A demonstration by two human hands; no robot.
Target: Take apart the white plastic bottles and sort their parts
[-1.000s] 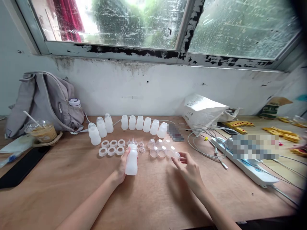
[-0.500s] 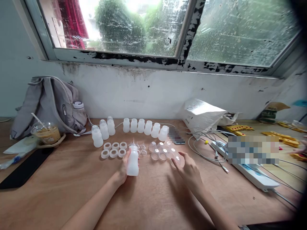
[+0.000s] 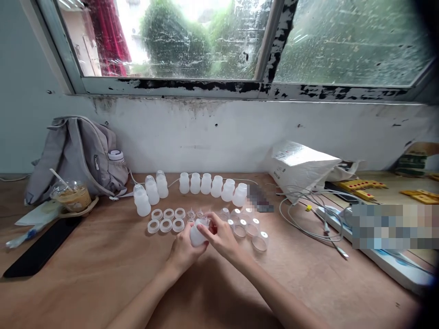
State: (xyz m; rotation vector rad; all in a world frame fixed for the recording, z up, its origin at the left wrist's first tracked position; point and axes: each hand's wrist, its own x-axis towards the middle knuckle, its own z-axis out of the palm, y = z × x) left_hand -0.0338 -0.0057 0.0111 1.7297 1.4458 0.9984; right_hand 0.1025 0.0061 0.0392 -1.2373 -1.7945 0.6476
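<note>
A frosted white feeding bottle (image 3: 196, 236) is tilted in my left hand (image 3: 185, 251), whose fingers wrap round its body. My right hand (image 3: 221, 235) is closed at the bottle's mouth, thumb and fingers together around a small clear piece (image 3: 205, 221) whose kind is mostly hidden. Just beyond the hands stand a few clear teats (image 3: 190, 214), partly covered by my fingers. White collar rings (image 3: 166, 225) lie in two rows to the left. Clear domed caps (image 3: 259, 243) sit in a group to the right of my right hand.
Several open bottles (image 3: 206, 184) stand in an arc at the back, and three capped bottles (image 3: 152, 190) at the left. A drink cup (image 3: 73, 197), black pad (image 3: 43, 249) and backpack (image 3: 78, 155) are further left. Coiled cables (image 3: 305, 224), a power strip (image 3: 380, 256) and a white bag (image 3: 302, 167) lie right.
My right hand has moved left from beside the clear caps to the bottle's mouth. The bottle has gone from upright to tilted in my left hand. The view has shifted slightly.
</note>
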